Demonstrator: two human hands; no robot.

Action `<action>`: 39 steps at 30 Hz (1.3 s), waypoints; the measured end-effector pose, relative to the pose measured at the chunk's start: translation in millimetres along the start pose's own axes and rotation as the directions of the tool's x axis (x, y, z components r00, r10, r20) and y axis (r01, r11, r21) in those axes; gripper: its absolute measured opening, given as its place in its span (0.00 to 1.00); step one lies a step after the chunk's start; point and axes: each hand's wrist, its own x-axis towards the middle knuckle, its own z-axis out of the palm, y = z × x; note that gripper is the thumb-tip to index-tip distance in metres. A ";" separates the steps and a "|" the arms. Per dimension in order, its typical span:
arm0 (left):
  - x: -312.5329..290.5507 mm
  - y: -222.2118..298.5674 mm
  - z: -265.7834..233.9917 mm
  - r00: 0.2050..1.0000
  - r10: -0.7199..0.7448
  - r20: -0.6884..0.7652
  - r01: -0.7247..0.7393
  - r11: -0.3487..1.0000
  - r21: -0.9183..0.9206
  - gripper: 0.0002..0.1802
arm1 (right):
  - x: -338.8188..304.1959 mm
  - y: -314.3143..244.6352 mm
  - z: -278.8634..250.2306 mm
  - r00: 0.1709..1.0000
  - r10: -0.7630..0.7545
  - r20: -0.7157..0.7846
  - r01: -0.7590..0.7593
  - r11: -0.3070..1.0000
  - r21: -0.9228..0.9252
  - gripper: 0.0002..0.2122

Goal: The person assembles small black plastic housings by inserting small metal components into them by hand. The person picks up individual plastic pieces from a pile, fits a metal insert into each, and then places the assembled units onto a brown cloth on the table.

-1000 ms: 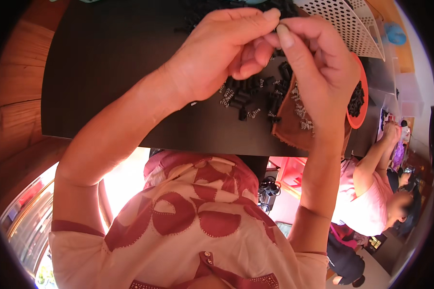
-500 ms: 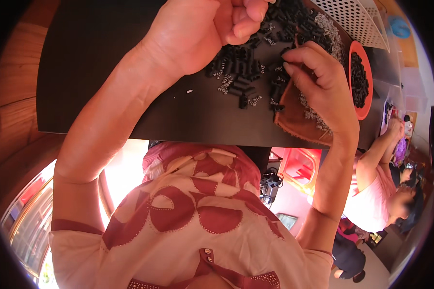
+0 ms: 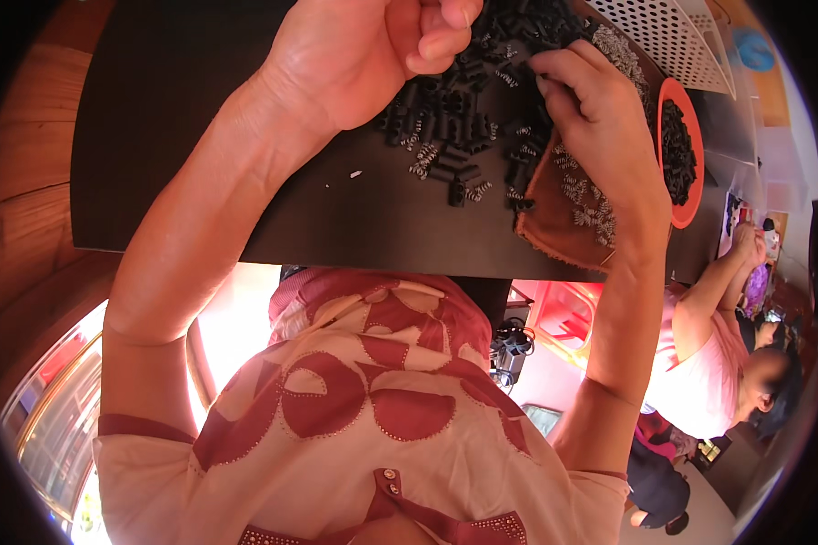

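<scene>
Along the near edge of the tabletop (image 3: 373, 232), just beyond the patterned shirt (image 3: 364, 400), can see room to move: dark surface from the left corner across to the brown cloth (image 3: 545, 227), with a small white scrap (image 3: 355, 173) to the right of the left forearm (image 3: 218, 191). Also got a wide dark stretch from that forearm out to the left edge, with wood panelling (image 3: 27, 136) past it. Tighter on the right: hemmed in by the cloth, then an orange bowl (image 3: 685, 216) of dark pieces just beside the right wrist, then a white perforated box (image 3: 663, 36) farther up.

Got black tubes (image 3: 454, 109) heaped between both hands, with silver springs (image 3: 424, 156) among them and more on the cloth. Seeing right hand (image 3: 600, 109) at the heap's right side, thumb and index tips nearly meeting; can't tell if pinching anything. Seeing left hand (image 3: 364, 59) over the heap's left side, fingers curled, cut off by top of view; can't tell if holding anything.
</scene>
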 end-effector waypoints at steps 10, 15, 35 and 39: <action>-1.9 -3.0 1.5 0.999 -0.035 0.006 0.035 0.998 -0.049 0.15 | 15.0 -14.4 1.5 0.996 -0.072 0.051 0.066 0.993 0.098 0.05; 0.8 -7.3 -4.2 0.999 -0.043 0.021 0.045 0.997 -0.071 0.16 | 21.6 -15.4 5.1 0.993 -0.050 0.110 0.067 0.985 -0.161 0.06; -11.4 -13.8 13.2 0.995 -0.059 0.086 0.048 0.991 0.124 0.11 | -6.0 -63.7 -23.9 0.948 0.260 -0.183 0.064 0.408 0.911 0.07; -14.2 -13.0 18.5 0.993 -0.080 0.090 0.066 0.986 0.153 0.12 | -8.7 -67.7 -19.0 0.939 0.270 -0.214 0.093 0.399 0.912 0.07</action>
